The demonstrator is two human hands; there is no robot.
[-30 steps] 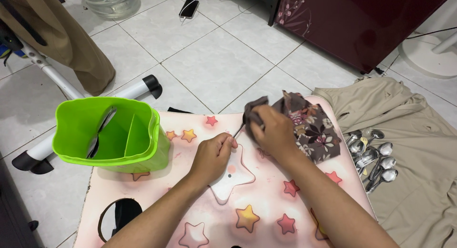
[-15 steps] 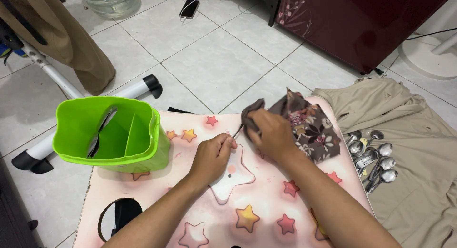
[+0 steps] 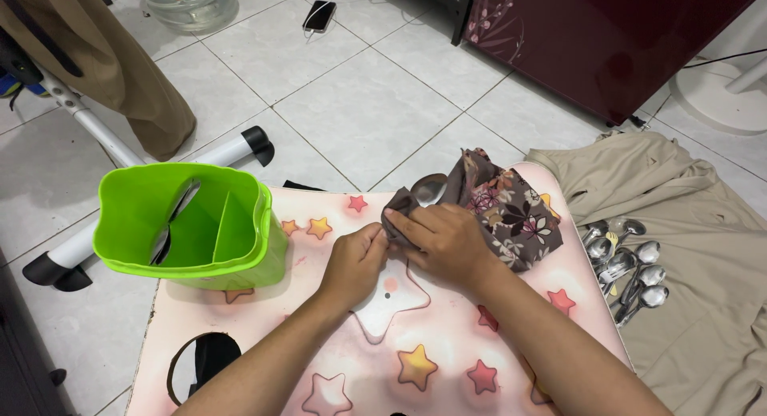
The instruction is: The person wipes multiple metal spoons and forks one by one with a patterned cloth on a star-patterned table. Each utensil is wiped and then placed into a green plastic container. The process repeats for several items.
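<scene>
I sit over a low pink table [image 3: 447, 360] printed with stars, on a white tiled floor [image 3: 359, 104]. To my right a beige cloth [image 3: 703, 224] lies on the floor with a heap of steel spoons [image 3: 627, 268] on it. At the table's left end stands a green caddy [image 3: 192, 224] with a divider and one utensil inside. A brown floral rag [image 3: 511, 212] lies bunched at the table's far edge. My right hand [image 3: 447, 240] is closed on the rag's near corner, pinching it around a spoon's handle. My left hand [image 3: 357, 260] is curled shut on the handle's end, touching the right. A second ago the rag covered the spoon's bowl; now the rag has slid down the handle towards my left hand, and the spoon [image 3: 429, 189] shows its bowl bare just beyond my fingers, so I judge the bowl wiped and the handle now being rubbed.
</scene>
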